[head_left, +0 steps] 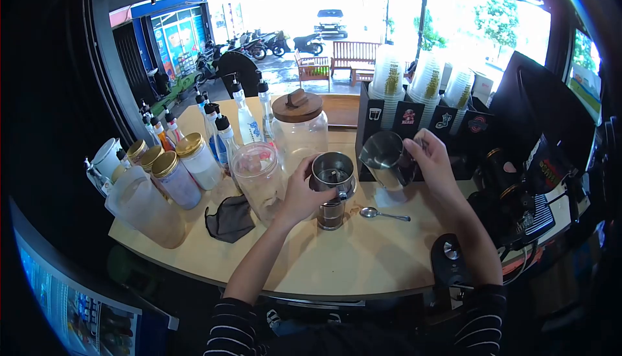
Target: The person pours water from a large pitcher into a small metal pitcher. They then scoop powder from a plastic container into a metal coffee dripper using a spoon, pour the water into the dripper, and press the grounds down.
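Observation:
My left hand [301, 194] is closed around a round metal cup [333, 167] with a small handle on its front right side. Directly below that cup is a second, narrower metal cup [331, 217] on the counter; whether the two touch I cannot tell. To the right, my right hand [433, 160] grips a shiny metal pitcher [387, 156] by its handle side, tilted, with its open mouth towards me. Between and below the hands lies a metal spoon [385, 214]. Something white [391, 198], perhaps a napkin, lies under the pitcher.
A clear jar [257, 174] and a wooden-lidded glass jar [300, 132] stand left of the cups. Further left are a dark cloth [230, 220], gold-lidded jars [176, 178], a plastic jug [146, 208] and pump bottles. A black organizer [409, 128] holds stacked plastic cups [426, 80].

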